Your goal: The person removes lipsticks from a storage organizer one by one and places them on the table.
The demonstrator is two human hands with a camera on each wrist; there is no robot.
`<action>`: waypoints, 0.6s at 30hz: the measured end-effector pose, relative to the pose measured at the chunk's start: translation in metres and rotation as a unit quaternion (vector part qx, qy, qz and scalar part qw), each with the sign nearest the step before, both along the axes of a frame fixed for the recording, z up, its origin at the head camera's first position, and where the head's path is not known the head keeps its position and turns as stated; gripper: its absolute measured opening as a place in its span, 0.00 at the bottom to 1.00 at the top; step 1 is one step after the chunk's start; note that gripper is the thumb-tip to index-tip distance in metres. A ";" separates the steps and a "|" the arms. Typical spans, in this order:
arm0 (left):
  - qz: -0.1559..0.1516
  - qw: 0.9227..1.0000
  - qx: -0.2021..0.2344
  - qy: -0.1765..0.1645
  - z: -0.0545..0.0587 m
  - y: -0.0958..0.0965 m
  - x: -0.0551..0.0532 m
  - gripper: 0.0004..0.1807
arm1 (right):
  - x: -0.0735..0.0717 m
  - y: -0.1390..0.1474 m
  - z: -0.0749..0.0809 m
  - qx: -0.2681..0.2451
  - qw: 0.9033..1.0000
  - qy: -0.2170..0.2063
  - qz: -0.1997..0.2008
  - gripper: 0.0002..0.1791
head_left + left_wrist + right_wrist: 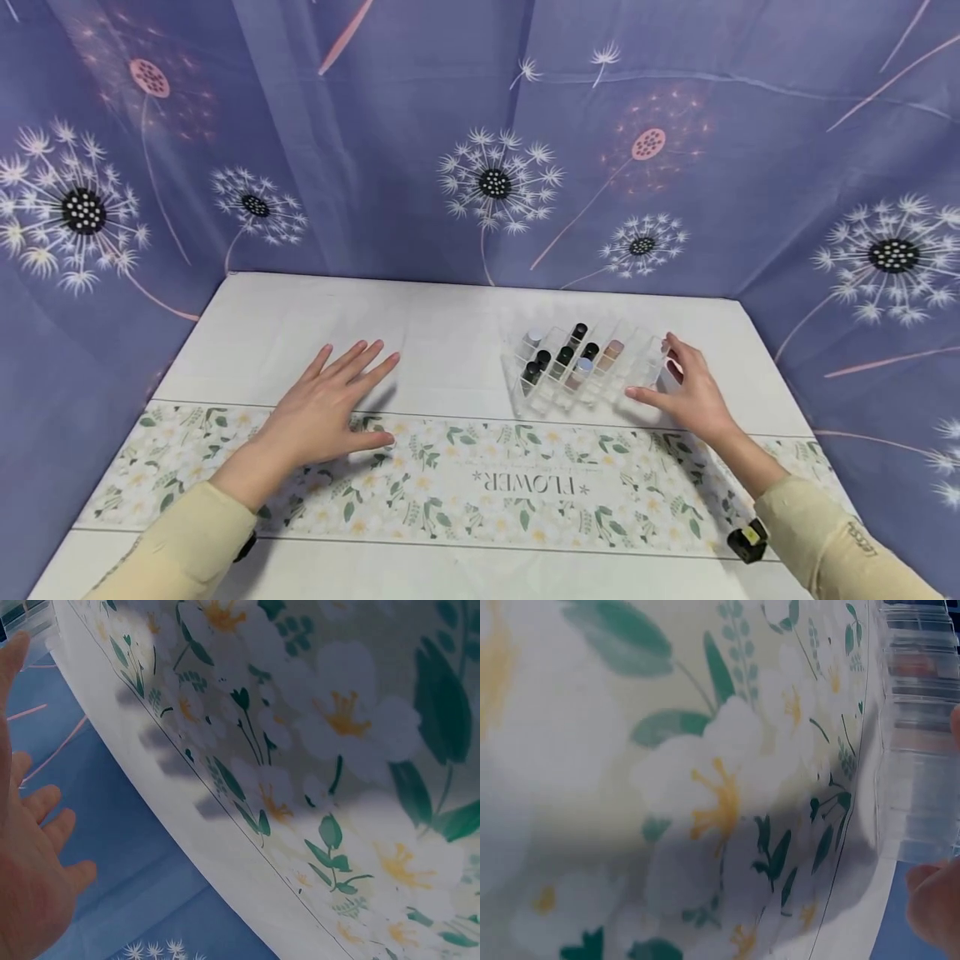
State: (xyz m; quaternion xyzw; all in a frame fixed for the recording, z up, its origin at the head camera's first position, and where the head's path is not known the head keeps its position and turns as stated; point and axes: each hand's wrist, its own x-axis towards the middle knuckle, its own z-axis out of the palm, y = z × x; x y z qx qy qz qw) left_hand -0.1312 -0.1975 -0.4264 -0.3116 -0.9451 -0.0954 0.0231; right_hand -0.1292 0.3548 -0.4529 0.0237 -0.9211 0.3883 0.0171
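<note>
A clear plastic compartment organizer (633,362) stands on the table, right of centre in the head view, slanted to the table's lines. Several small capped tubes sit in its cells: black caps (564,356), pale silvery caps (583,365) and a pinkish tube (613,350). My right hand (693,396) grips the organizer's right end, thumb along the near side and fingers at the far corner. The right wrist view shows the organizer's clear side wall (919,802) close to the fingers. Over the table at left, my left hand (322,408) spreads its fingers and holds nothing.
A white cover (300,304) lies over the table, with a floral runner (420,500) across it bearing the word FLOWER upside down. Blue dandelion-print curtains (390,150) rise behind and at both sides. A black device (747,542) sits at the right wrist.
</note>
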 end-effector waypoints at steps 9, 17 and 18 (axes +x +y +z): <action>0.005 1.000 -0.002 -0.009 0.004 -0.001 0.003 0.60 | -0.010 0.021 0.009 -0.023 0.996 -0.020 0.085 0.69; 0.001 1.000 -0.001 0.001 0.002 0.001 0.006 0.60 | -0.024 0.033 0.018 -0.023 0.987 -0.051 0.151 0.69; 0.000 1.000 -0.001 0.004 0.002 0.001 0.006 0.60 | -0.025 0.033 0.018 -0.022 0.987 -0.056 0.151 0.69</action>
